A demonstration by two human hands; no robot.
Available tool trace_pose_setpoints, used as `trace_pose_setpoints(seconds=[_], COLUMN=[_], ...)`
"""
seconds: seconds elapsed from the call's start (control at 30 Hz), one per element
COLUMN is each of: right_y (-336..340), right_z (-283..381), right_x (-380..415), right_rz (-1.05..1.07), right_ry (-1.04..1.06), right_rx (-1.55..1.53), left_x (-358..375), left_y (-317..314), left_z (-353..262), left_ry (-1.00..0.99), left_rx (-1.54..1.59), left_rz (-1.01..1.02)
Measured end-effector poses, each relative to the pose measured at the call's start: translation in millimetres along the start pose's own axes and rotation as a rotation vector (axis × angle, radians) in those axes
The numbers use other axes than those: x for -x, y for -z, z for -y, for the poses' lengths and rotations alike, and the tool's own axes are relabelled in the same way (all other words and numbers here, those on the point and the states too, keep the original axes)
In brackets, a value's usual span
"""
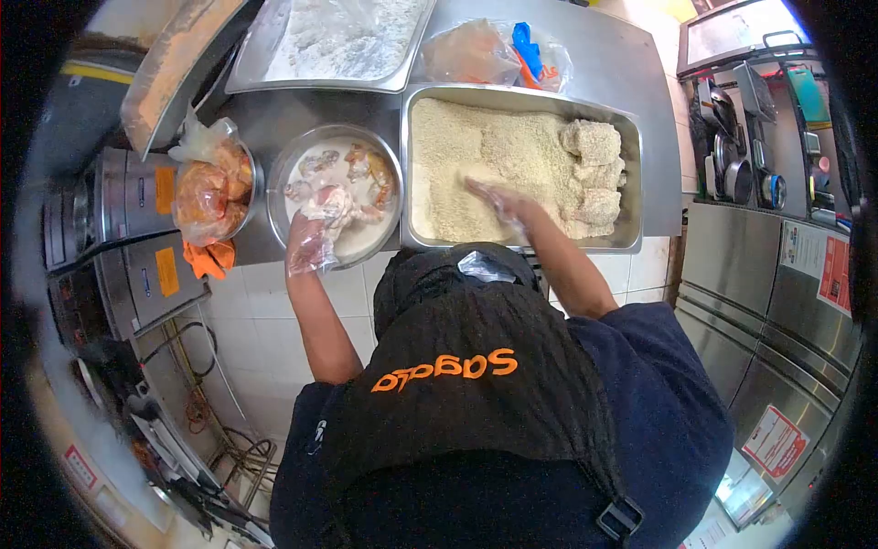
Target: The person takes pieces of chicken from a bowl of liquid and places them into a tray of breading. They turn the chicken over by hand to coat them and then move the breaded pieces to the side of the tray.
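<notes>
Where the wet meat piece [337, 203] sits in the bowl [395, 165], left of centre, my left hand [312, 242] is nearer, touching it, grip unclear; rightward, my right hand [501, 202] spreads open, empty, over crumbs [448, 137].

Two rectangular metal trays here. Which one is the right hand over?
The crumb tray, nearer the person, with coated pieces at its right end. The right hand is over its crumbs; the other tray holds white powder.

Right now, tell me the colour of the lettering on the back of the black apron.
The lettering is orange; the head view shows it best.
</notes>
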State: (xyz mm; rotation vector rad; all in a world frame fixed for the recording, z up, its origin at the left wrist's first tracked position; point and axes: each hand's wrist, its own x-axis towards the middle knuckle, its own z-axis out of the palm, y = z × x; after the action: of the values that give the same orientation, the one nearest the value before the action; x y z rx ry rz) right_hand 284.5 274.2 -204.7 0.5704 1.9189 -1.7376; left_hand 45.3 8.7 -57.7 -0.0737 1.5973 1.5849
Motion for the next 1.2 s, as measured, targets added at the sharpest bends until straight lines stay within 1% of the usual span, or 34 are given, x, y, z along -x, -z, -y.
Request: trace_pose_setpoints(seconds=[0.03, 0.07, 0.1, 0.17, 0.2, 0.27, 0.3, 0.37, 0.4, 0.43, 0.47, 0.5, 0.57, 0.6, 0.63, 0.67, 0.7, 0.73, 0.77, 0.83, 0.87, 0.93, 0.97, 1.03, 1.1, 1.13, 1.17, 1.2], right_y=[-14, -19, -20, -21, -13, 8, 14, 28, 39, 56, 69, 75, 86, 99, 91, 79, 63, 46, 38, 13, 7, 4, -11, 11, 18, 25, 29, 38], right_z=[44, 68, 59, 21, 4, -25, -18, 19, 45, 74, 89, 82, 48, 31, 29, 25, 23, 24, 23, 40, 32, 24, 17, 41, 43, 35, 26, 1], right_x=[4, 6, -1, -27, -36, -43, -37, -12, -1, 6, 5, -2, -26, -53, -57, -60, -62, -61, -53, -25, -23, -21, -17, -17, -14, -22, -35, -47], right_rz=[-0.117, -0.232, -0.230, -0.206, -0.206, -0.296, -0.293, -0.442, -0.442, -0.448, -0.432, -0.432, -0.914, -0.847, -0.847, -1.062, -1.259, -1.066, -1.069, -0.816, -0.802, -0.948, -0.932, -0.797, -0.795, -0.898, -0.991, -0.911], right_ry=[-0.097, -0.193, -0.192, 0.159, 0.160, 0.776, 0.777, 0.622, 0.618, 0.093, -0.431, -0.433, -0.215, -0.381, -0.386, -0.131, 0.145, -0.054, -0.057, -0.101, -0.106, 0.059, 0.036, -0.086, -0.078, -0.150, -0.219, -0.162], right_rx=[-0.130, -0.258, -0.258, -0.128, -0.127, 0.210, 0.211, -0.018, -0.022, 0.018, 0.058, 0.057, 0.836, 0.582, 0.584, 0.832, 1.072, 0.999, 0.998, 0.962, 0.959, 0.946, 0.923, 0.879, 0.869, 0.814, 0.748, 0.694], left_x=[-10, -18, -21, -25, -25, -21, -25, -34, -35, -36, -36, -35, -29, -27, -24, -22, -20, -20, -24, -20, -20, -24, -16, -29, -31, -32, -31, -25], left_y=[5, 10, 16, 24, 24, 21, 27, 42, 42, 41, 39, 36, 25, 20, 16, 14, 14, 14, 14, 9, 6, 2, 9, 9, 9, 7, 8, 11], left_z=[8, 16, 23, 33, 27, 14, 19, 37, 37, 35, 33, 30, 22, 16, 10, 9, 11, 11, 8, 4, 3, 6, 10, 15, 20, 20, 20, 21], left_ry=[-0.049, -0.101, -0.101, -0.315, -0.317, 0.013, 0.013, -0.239, -0.234, -0.270, -0.306, -0.304, -0.301, -0.300, -0.242, -0.182, -0.174, -0.160, -0.153, -0.154, -0.163, -0.187, -0.204, -0.233, -0.126, -0.125, -0.133, -0.131], left_rx=[-0.068, -0.135, -0.136, -0.225, -0.224, -0.522, -0.521, -0.465, -0.467, -0.531, -0.594, -0.594, -0.551, -0.549, -0.575, -0.599, -0.598, -0.574, -0.548, -0.521, -0.494, -0.469, -0.476, -0.443, -0.464, -0.454, -0.453, -0.462], left_rz=[0.004, 0.007, 0.004, 0.055, 0.055, -0.181, -0.184, -0.142, -0.142, -0.157, -0.173, -0.172, -0.169, -0.165, -0.199, -0.234, -0.232, -0.255, -0.278, -0.269, -0.256, -0.305, -0.323, -0.271, -0.290, -0.300, -0.259, -0.218])
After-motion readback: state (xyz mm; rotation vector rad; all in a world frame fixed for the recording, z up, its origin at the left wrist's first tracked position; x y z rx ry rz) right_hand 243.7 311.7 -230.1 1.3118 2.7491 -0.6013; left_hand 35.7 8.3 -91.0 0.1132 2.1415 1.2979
